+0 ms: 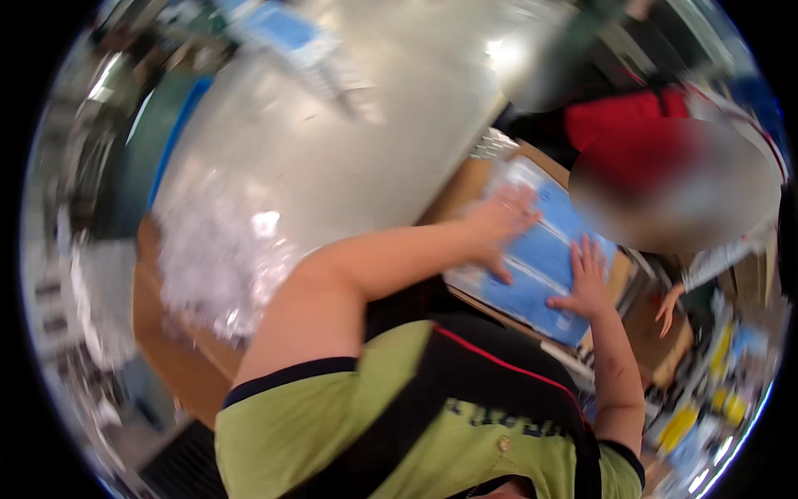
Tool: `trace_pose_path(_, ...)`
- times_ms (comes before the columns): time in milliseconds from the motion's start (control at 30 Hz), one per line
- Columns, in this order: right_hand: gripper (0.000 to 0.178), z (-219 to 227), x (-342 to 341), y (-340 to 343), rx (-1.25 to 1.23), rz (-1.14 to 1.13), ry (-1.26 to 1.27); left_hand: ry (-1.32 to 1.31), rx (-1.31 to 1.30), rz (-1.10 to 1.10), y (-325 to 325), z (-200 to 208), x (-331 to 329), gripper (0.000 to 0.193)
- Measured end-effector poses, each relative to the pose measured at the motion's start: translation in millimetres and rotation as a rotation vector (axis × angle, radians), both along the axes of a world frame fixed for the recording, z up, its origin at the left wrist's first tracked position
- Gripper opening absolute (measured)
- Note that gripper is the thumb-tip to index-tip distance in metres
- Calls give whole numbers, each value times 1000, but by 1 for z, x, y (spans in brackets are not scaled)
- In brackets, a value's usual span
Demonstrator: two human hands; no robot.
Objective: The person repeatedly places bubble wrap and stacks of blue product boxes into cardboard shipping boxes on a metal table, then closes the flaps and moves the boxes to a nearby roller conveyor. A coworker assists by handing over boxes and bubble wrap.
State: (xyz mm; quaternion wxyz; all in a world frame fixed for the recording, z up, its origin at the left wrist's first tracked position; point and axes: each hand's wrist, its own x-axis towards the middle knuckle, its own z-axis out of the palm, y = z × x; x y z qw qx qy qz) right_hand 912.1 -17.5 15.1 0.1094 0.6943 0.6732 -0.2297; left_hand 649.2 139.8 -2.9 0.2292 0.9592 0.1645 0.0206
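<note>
Flat blue-and-white packages lie side by side on top of a cardboard box, right of the middle. My left hand reaches across from the left and rests on the far end of the packages, fingers spread. My right hand lies on their right part, also with fingers apart. Neither hand grips anything. Motion blur softens the packages' edges, and what lies beneath them is hidden.
A metal worktable stretches ahead, with another blue-and-white package at its far side. Crumpled clear plastic fills a cardboard box at left. Close at right is another person, their hand hanging low. Yellow items lie lower right.
</note>
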Motion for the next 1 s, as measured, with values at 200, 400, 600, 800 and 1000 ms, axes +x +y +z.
trace_pose_path(200,142,-133,-3,0,8,146,-80,190,104,94,-21,-127,7,129)
trace_pose_path(400,139,-128,-20,18,-35,155,-98,-239,-5,297,-29,-102,-41,96)
trace_pose_path(600,132,-188,-61,27,-46,108,-87,-59,177,1370,-66,-41,-294,52)
trace_pose_path(800,128,-206,-66,35,-167,66,-60,330,352,1548,-44,-45,-376,90)
trace_pose_path(1000,115,-188,-31,60,-234,75,173,540,-111,1138,25,-30,-419,83)
